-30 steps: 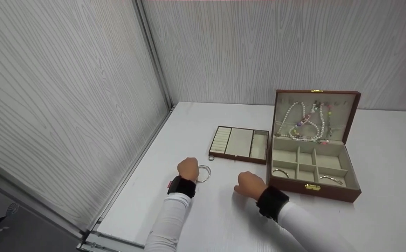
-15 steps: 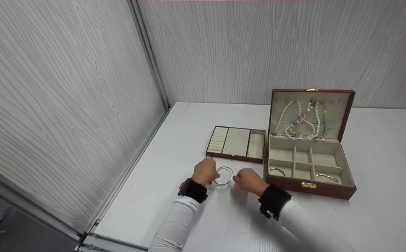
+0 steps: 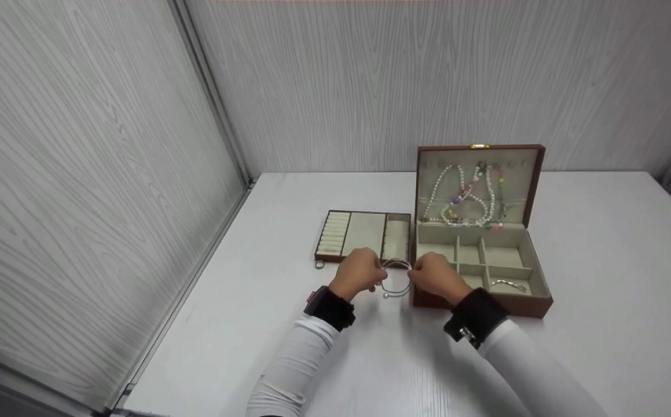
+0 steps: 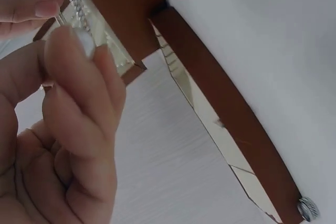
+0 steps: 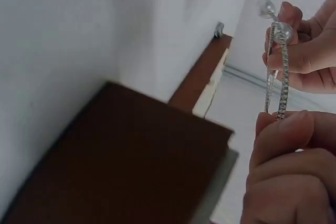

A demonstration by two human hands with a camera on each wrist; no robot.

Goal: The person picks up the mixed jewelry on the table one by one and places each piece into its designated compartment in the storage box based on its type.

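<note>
The bangle hangs between the two hands, above the bench and just in front of the box's near-left corner; the left hand pinches its left side, the right hand its right side, fingers curled on the wire in both wrist views. It is an open cuff of thin silver with a ball at each end; the gap faces the person, so its plane is roughly level and its width runs left to right between the hands. Both hands are equally near, each clamped on the bangle.

The box stands open just to the right, its lid upright with necklaces hung inside; another bracelet lies in the front-right compartment. The tray lies just behind the left hand, touching or nearly touching the box's left wall; a ring sits at the tray's front-left corner. Open bench lies toward the person and to the far right; walls close the left and back.
</note>
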